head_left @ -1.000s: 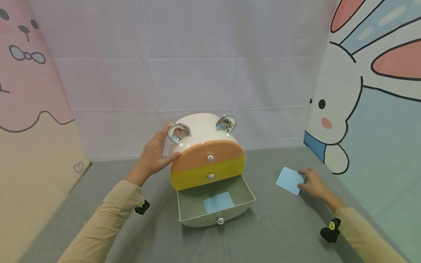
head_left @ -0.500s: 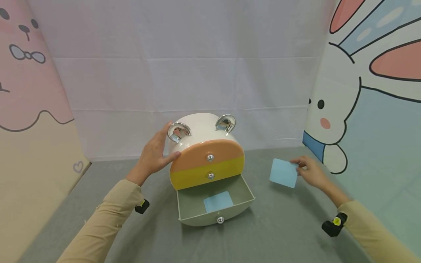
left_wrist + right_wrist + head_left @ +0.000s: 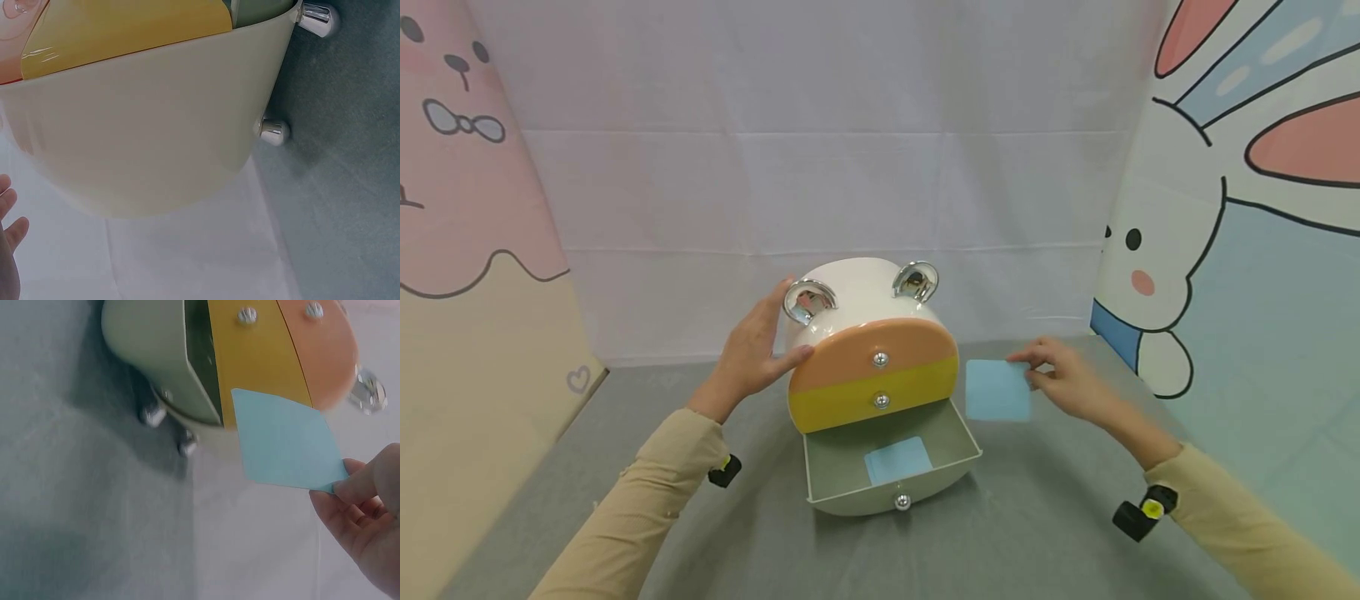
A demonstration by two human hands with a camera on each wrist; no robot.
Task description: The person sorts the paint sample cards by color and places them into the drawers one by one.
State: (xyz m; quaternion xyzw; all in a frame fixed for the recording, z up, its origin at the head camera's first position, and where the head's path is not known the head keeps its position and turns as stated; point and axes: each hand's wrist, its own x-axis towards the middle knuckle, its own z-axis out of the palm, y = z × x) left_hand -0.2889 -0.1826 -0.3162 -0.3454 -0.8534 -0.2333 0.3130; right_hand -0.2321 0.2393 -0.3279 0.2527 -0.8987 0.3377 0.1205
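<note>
A small storage box (image 3: 861,283) with a white shell and silver ears stands on the table. Its front has an orange drawer (image 3: 917,340) and a yellow drawer (image 3: 827,408), both pushed in. Below them the green drawer (image 3: 853,507) is pulled out, with a light blue card (image 3: 898,461) lying inside. My left hand (image 3: 748,358) rests against the box's left side, thumb at the front edge and fingers extended. Between thumb and fingers, my right hand (image 3: 1063,379) pinches another light blue card (image 3: 284,444) by its corner, held in the air right of the box.
The grey tabletop (image 3: 1022,533) extends around the box. A white cloth (image 3: 835,167) hangs behind. Printed panels stand on both sides, a pink and cream one (image 3: 482,333) at left and a rabbit panel (image 3: 1277,333) at right.
My right hand has lifted the card off the table and carried it left, close to the box. The left hand, the box and the card in the drawer have stayed put.
</note>
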